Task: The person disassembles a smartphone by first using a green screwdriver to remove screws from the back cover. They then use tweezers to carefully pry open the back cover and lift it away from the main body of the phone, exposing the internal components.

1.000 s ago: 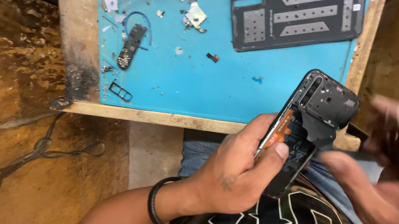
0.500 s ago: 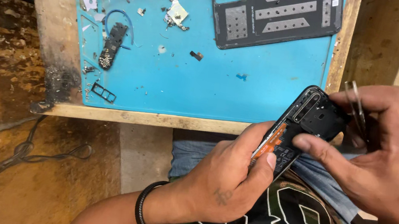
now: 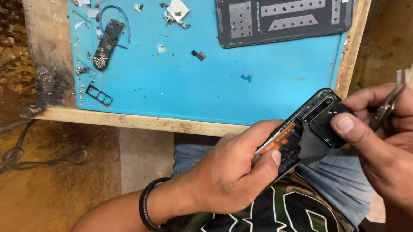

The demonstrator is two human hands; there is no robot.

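Fingers of my left hand (image 3: 230,175) wrap the opened phone (image 3: 302,136), held tilted above my lap beside the blue mat (image 3: 219,96). My right hand (image 3: 398,152) pinches tweezers (image 3: 388,102) while its thumb presses the phone's black cover plate (image 3: 330,122).

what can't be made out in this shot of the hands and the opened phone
Head view only:
- Lower end of the opened phone: covered by the left hand.
- What lies under the black cover piece: hidden by it and the right hand thumb.
- Tweezers: tips buried in the right hand's fingers.
- Loose screws and bits on the blue mat: too small to identify.
- Phone back cover: top cut off by the frame edge.
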